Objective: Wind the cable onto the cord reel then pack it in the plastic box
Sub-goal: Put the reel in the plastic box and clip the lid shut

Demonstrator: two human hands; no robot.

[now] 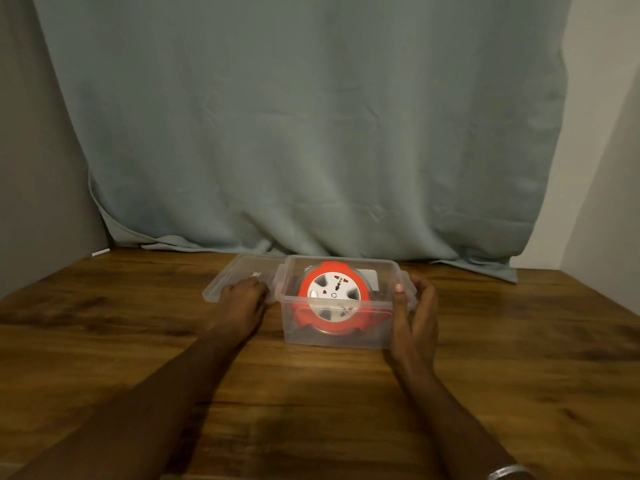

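Reel (333,295) sits inside box (337,336), so I judge we're at packing. Left hand (242,299) grips lid (230,277) left of box; right hand (414,315) lies open against box's right side. Next: I'd swing the lid over and clip.

the plastic box (337,336) is clear, smooth plastic with a faint sheen, thin enough that the cord reel (334,297) shows through its walls. inside the box, the reel has a glossy orange plastic rim and a matt white plastic face. left of the box lies its lid (230,277), the same clear, slightly cloudy plastic. under the box, the bench (121,327) is brown wood grain, smooth with a soft satin shine. behind the box hangs a curtain (294,126) of matt, creased grey-blue cloth. nearer than the box, a bracelet (505,472) glints like polished metal.
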